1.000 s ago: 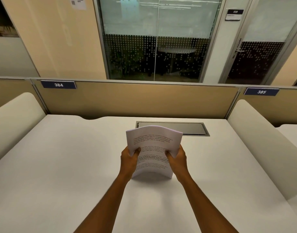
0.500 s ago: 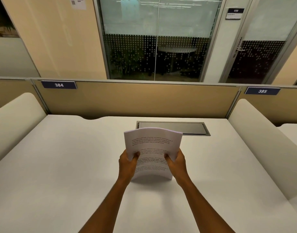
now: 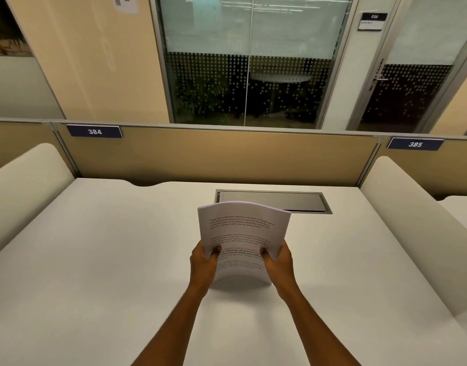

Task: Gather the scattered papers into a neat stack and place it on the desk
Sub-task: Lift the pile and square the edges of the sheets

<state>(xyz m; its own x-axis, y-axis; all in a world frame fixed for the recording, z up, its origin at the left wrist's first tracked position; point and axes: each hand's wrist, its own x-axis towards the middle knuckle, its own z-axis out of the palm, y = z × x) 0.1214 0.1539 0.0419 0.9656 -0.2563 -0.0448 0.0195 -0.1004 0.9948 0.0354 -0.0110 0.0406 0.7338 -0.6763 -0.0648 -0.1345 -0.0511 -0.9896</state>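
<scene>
A stack of white printed papers (image 3: 242,228) stands upright on the white desk (image 3: 95,260), its lower edge resting on the surface near the middle. The sheets bow outward toward me. My left hand (image 3: 204,265) grips the stack's left side, thumb on the front page. My right hand (image 3: 278,262) grips the right side the same way. Both forearms reach in from the bottom of the view.
A grey cable hatch (image 3: 272,201) is set into the desk just behind the papers. A tan partition (image 3: 214,154) closes the back; padded cream dividers stand at the left (image 3: 23,186) and right (image 3: 412,220). Glass walls lie beyond.
The stack has shifted slightly left and tilted a little in my hands. Both grips are unchanged.
</scene>
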